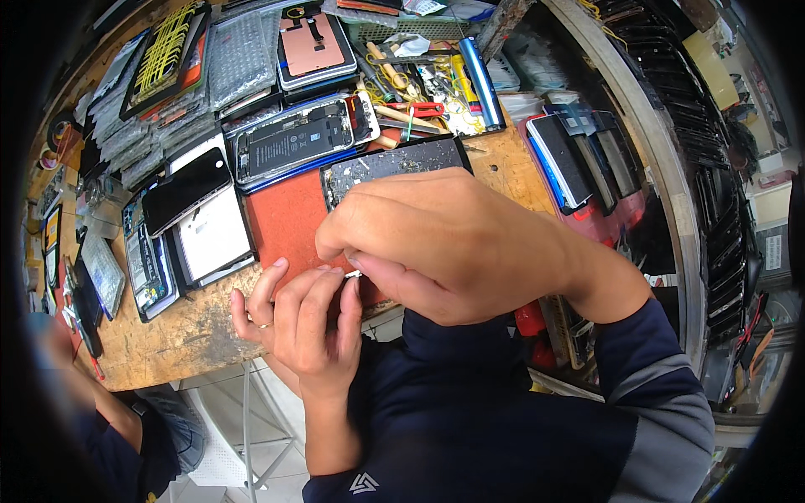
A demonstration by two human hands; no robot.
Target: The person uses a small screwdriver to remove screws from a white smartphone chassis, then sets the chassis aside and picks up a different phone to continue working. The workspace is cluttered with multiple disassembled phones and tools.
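My left hand (pixel 312 323) is raised at the front edge of the red mat (pixel 283 220). Its thumb and forefinger are pinched at a tiny white piece (pixel 354 274), while the other fingers curl loosely. Over the mat, my right hand (pixel 444 239) is closed with its thumb against the bent fingers, right beside that piece. The back of the right hand hides whatever its fingertips grip. Behind it lies a dark tray (pixel 444 153) scattered with tiny parts. An opened phone (pixel 293 138) with its battery exposed rests past the mat's far edge.
Left of the mat lie a black-screened phone (pixel 186 191) and another opened phone (pixel 151 264). Bubble-wrapped packets (pixel 239 59) are piled at the back left. A tool tray (pixel 440 92) holds screwdrivers and tweezers. Stacked phones (pixel 570 155) stand at right; another person's arm (pixel 109 407) shows lower left.
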